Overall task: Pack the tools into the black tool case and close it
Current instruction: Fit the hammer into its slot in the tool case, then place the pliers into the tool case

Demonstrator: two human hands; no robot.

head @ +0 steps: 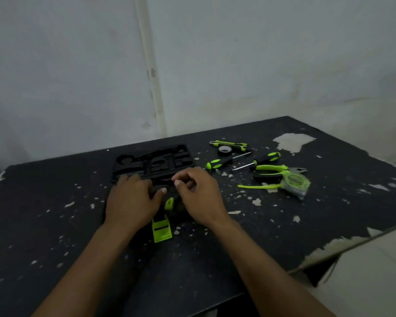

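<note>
The black tool case (153,161) lies open on the table, its moulded far half showing empty tool-shaped recesses. My left hand (130,200) rests flat on the near half, palm down, fingers spread. My right hand (199,197) hovers beside it with fingers curled, and I see nothing in it. Both hands hide most of the near half. A green latch (161,229) sticks out at the near edge, and a smaller green clip (169,203) shows between my hands. The tools lie loose to the right of the case.
Right of the case lie a green utility knife (229,144), a black tape roll (224,151), two screwdrivers (217,162) (266,157), pliers (274,171) and a tape measure (295,181) in clear wrap. The black table (329,213) has chipped paint; walls stand behind.
</note>
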